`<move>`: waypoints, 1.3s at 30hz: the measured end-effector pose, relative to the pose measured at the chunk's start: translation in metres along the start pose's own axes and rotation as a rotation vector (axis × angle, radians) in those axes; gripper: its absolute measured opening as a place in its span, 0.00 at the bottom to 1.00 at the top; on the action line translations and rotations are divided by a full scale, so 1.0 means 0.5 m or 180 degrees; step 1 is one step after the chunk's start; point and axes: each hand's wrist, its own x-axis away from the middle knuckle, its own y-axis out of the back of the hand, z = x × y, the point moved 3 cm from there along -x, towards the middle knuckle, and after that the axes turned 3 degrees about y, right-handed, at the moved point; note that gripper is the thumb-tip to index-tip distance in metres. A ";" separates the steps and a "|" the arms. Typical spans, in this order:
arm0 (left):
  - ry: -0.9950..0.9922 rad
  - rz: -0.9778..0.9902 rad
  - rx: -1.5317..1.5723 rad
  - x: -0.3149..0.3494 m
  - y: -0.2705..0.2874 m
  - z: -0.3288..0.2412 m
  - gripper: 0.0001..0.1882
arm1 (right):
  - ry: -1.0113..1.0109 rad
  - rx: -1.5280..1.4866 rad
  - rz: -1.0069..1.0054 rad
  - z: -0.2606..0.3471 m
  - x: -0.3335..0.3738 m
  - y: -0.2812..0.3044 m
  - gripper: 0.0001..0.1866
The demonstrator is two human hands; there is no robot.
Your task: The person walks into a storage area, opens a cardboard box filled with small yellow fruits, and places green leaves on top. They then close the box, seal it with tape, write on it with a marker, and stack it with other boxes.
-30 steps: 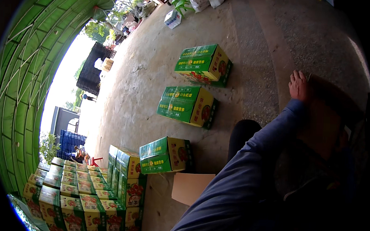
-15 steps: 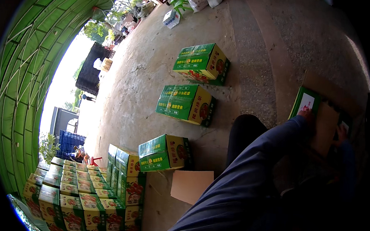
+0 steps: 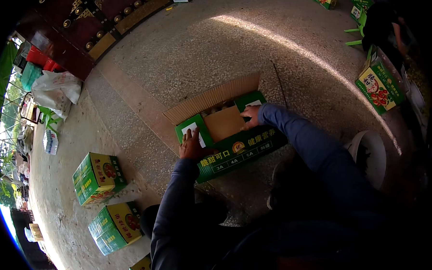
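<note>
Head view: green carton (image 3: 241,155) left open on a speckled floor (image 3: 180,61)

The carton was set in the middle of the picture, in front of the person, its top unsealed. Its long near side was coloured deep green and printed with yellow characters, a round gold emblem (image 3: 238,147) and a row of small outlined boxes. The long far flap (image 3: 210,97) was folded outward, and its bare brown, finely ribbed face was shown. Each green end flap was marked with a white label. Between them a plain brown cardboard panel (image 3: 224,124) was laid across the opening; behind it, the contents were too shadowed to be made out.

The left hand (image 3: 191,144) was rested on the left end flap (image 3: 195,126), its fingers extended over the label and closed around nothing. The right hand (image 3: 252,116) was placed at the right end flap (image 3: 250,100), fingers bent; whether an edge was pinched could not be told.

Two taped cartons (image 3: 98,178) were seen at the lower left, and a white tub (image 3: 376,161) at the right.
</note>
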 end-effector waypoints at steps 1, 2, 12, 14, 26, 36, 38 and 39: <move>0.0142 -0.0226 -0.0164 -0.008 -0.011 -0.016 0.58 | -0.0131 0.0256 -0.0272 0.010 -0.001 -0.024 0.52; 0.0338 -0.0448 -0.0322 -0.006 -0.028 -0.020 0.58 | 0.0000 0.0665 -0.0657 0.044 -0.002 -0.054 0.47; 0.1052 -0.0259 0.0662 0.188 -0.187 -0.081 0.26 | 0.0326 0.1255 -0.2521 0.100 -0.001 -0.155 0.28; 0.2680 0.0685 0.2937 0.220 -0.256 -0.091 0.32 | 0.0281 0.1241 -0.2346 0.104 -0.001 -0.156 0.29; 0.3647 -0.0361 0.5629 0.162 -0.304 -0.140 0.31 | -0.0601 0.0726 -0.1649 -0.034 -0.029 0.242 0.32; 0.1808 -0.1586 0.3716 -0.075 -0.205 0.157 0.22 | -0.0685 0.1277 -0.1187 0.061 0.023 0.128 0.11; 0.1731 -0.1250 0.3713 -0.120 -0.161 0.156 0.22 | -0.0833 0.0819 -0.1372 0.068 0.067 0.054 0.10; 0.1720 -0.1230 0.3714 -0.133 -0.142 0.164 0.21 | -0.0851 0.0547 -0.1550 0.096 0.092 0.026 0.10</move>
